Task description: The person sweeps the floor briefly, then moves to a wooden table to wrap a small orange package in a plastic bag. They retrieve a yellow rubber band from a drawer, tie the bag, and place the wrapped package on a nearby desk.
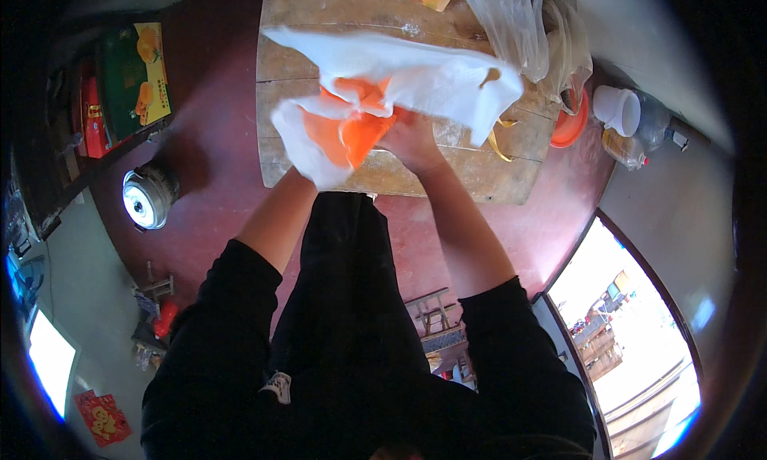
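A white sheet with orange patches (431, 70), of cloth or thin plastic, is spread and crumpled above the wooden table (335, 10). Motion blurs its edges, and a small hole shows near its right end. My right hand (412, 137) grips the orange part at the sheet's lower middle, its fingertips partly covered. From the left, my left forearm (281, 220) reaches under the sheet's lower left corner. The left hand itself is hidden behind the material, so its grip cannot be seen.
Clear plastic bags (515, 28) hang over the table's far right corner. Yellow strips (497, 145) lie near the right edge. An orange basin (570, 124) and a white bucket (617, 109) stand by the wall. On the left floor is a metal pot (147, 199).
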`<state>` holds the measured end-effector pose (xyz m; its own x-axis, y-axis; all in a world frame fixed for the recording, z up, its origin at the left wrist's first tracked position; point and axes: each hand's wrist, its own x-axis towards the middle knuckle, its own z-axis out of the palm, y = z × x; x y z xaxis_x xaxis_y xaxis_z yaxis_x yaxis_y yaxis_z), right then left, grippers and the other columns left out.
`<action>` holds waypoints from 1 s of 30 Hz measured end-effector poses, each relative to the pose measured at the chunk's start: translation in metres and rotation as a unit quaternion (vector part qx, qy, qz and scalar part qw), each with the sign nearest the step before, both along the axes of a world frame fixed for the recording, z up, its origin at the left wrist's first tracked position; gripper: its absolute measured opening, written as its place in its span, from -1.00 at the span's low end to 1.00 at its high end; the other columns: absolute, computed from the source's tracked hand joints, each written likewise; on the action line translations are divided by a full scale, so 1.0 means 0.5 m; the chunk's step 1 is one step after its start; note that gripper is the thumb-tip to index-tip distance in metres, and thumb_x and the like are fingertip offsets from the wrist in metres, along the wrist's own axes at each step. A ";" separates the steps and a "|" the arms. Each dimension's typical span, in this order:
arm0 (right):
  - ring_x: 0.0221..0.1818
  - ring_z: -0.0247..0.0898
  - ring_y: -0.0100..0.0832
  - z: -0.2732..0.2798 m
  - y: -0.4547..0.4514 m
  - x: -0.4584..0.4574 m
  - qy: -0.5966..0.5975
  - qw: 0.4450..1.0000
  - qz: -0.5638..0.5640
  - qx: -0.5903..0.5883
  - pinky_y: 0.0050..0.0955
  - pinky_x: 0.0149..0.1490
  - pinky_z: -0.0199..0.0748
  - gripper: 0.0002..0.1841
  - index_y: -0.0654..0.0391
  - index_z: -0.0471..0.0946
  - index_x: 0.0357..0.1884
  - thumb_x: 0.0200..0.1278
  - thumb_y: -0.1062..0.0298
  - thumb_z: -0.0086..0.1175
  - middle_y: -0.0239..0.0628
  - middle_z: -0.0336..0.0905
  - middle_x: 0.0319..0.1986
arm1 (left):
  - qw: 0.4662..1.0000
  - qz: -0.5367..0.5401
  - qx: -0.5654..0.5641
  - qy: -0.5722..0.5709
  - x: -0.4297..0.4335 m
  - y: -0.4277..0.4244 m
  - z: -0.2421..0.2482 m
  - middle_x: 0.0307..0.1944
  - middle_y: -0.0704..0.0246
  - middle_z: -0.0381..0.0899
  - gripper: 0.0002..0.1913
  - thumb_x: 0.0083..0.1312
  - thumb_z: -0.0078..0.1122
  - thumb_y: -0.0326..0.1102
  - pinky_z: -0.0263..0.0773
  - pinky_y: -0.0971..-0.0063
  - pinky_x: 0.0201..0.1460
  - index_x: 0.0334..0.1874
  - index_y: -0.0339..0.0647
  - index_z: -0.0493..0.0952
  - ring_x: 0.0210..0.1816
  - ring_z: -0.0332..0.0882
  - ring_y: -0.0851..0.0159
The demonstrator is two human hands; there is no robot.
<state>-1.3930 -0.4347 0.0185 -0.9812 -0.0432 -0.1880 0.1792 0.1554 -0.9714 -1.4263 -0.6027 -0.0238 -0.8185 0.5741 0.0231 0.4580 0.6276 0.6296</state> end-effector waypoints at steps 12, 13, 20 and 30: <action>-0.12 0.54 -0.48 0.000 -0.014 -0.062 -0.143 0.909 -0.327 -0.215 -0.45 -0.01 0.50 -0.55 0.24 0.51 0.13 0.12 0.47 0.06 -0.35 0.57 0.02 | 0.939 0.144 0.295 -0.101 -0.047 0.099 -0.020 0.33 0.24 0.42 -0.03 -0.21 0.62 -0.02 -0.06 0.02 0.57 0.35 -0.06 0.40 0.49 0.17 -0.02; -0.04 0.52 -0.49 -0.008 -0.001 -0.065 -0.162 0.904 -0.303 -0.255 -0.46 0.05 0.48 -0.56 0.23 0.52 0.13 0.16 0.44 0.06 -0.32 0.58 0.03 | 0.948 0.134 0.272 -0.097 -0.050 0.101 -0.020 0.33 0.23 0.42 -0.05 -0.20 0.61 -0.02 -0.06 0.01 0.56 0.35 -0.04 0.41 0.49 0.17 -0.03; 0.03 0.57 -0.34 0.047 0.050 -0.096 -0.123 0.976 -0.163 -0.080 -0.33 0.12 0.49 -0.60 0.27 0.49 0.11 0.24 0.37 0.18 -0.28 0.59 0.02 | 0.946 0.190 0.227 -0.131 -0.080 0.139 -0.023 -0.01 0.29 0.66 -0.38 -0.23 0.58 -0.14 0.16 0.18 0.41 -0.01 -0.06 0.64 0.18 0.46 0.04; 0.54 0.06 -0.31 0.127 0.114 -0.121 0.301 0.700 0.283 0.583 0.00 0.57 -0.10 -0.20 -0.33 0.31 0.49 0.16 0.56 0.02 -0.42 0.26 0.44 | 0.971 0.098 0.054 -0.210 -0.128 0.142 -0.087 -0.15 0.20 0.66 -0.60 -0.15 0.40 -0.10 0.00 0.20 0.56 -0.30 -0.21 0.63 0.13 0.49 0.08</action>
